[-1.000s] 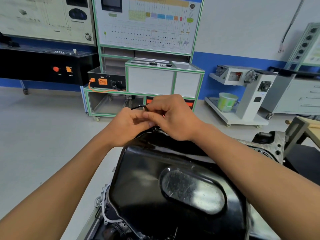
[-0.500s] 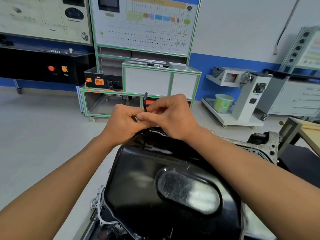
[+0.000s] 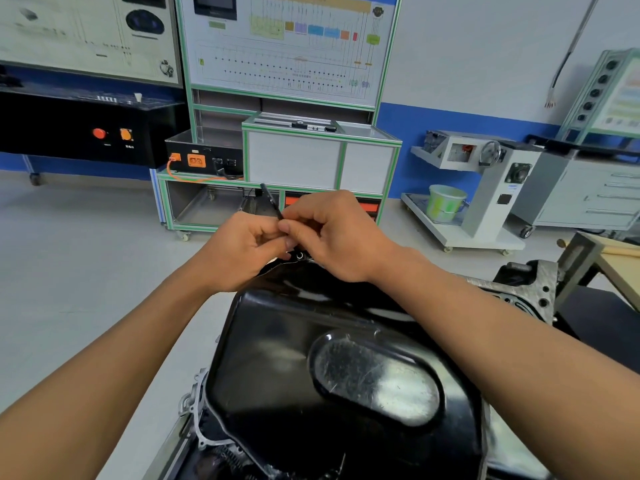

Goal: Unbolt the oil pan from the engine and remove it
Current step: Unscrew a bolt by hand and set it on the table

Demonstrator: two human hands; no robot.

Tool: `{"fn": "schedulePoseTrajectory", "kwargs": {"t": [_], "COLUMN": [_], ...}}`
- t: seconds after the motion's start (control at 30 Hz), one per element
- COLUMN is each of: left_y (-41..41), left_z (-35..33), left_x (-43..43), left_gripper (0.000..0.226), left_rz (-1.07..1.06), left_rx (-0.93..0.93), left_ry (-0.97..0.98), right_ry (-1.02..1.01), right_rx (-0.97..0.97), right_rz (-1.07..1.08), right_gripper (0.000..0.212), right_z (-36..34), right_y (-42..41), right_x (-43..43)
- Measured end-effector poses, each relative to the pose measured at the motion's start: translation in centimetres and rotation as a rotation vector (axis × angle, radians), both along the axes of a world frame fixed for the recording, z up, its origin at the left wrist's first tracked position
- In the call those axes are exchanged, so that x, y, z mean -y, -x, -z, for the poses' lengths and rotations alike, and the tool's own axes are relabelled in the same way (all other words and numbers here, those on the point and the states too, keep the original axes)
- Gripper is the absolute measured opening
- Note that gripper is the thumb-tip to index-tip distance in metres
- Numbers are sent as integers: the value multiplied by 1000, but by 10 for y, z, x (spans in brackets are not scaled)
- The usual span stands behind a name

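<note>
I read the fingers [image 3: 300, 219] of both hands as curled in close, tips meeting at one spot and pinching a thin black tool [image 3: 271, 199]; its free end slants up and left above the knuckles; the left hand [image 3: 242, 252] and right hand [image 3: 341, 237] touch each other just over the far rim of the oil pan [image 3: 277, 368]; the pan, glossy black with a scuffed oval bulge, sits on top of the engine [image 3: 535, 289], whose grey casting shows at the right; both forearms cross the pan and hide parts of its side rims; beyond lies a pale grey floor [image 3: 69, 271]; a green-framed training stand [image 3: 294, 157] stands behind the hands, a green bucket [image 3: 445, 202] to its right, against a white wall [image 3: 485, 46] with a blue band.
</note>
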State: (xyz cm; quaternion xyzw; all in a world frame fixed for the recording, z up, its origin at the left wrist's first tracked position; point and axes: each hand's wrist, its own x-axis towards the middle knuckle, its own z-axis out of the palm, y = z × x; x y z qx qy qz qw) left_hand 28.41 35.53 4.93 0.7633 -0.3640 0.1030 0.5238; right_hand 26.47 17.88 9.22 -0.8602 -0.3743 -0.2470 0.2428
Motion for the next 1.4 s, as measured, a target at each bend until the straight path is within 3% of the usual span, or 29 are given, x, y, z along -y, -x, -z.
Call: {"fn": "schedulePoseTrajectory", "kwargs": {"t": [0.13,0.23,0.37,0.47,0.6,0.73,0.93,1.1,1.23,1.37,1.4], "left_y": [0,-4,-1,-3,-4,-3,7,23,26,24,22], "left_z": [4,3,-2,-2,-2,-8,-38,-60,-82,-92,-91], "left_x": [1,3,8,10,11,6,-21,-18,-5,0,0], "left_gripper": [17,26,46,33,32,18,47,39,29,0,10], "left_rz": [-135,-168,-76,-71,-51,-23,-4,-5,-63,-57,-95], "left_rx": [171,176,218,217,189,28,113,89,127,77,83], "left_ry": [-5,82,87,111,134,101,-56,-20,-216,-282,-271], "right_ry": [-109,-255,-297,-399,-382,-367,-335,-441,-394,-368,-361], "right_rx": [7,48,56,-49,-61,-127,-248,-434,-485,-536,-544], "right_rz": [-34,-45,-11,41,38,-11,-118,-174,-182,-184,-182], "right_gripper": [14,18,10,10,18,31,14,26,34,18,16], "right_z": [-1,-1,-1,1,4,2,2,2,4,4,3], "right_y": [3,6,4,2,2,1,1,-3,-3,-3,-2], "right_x": [-1,-9,-7,-3,-6,-5,-3,4,3,2,2]}}
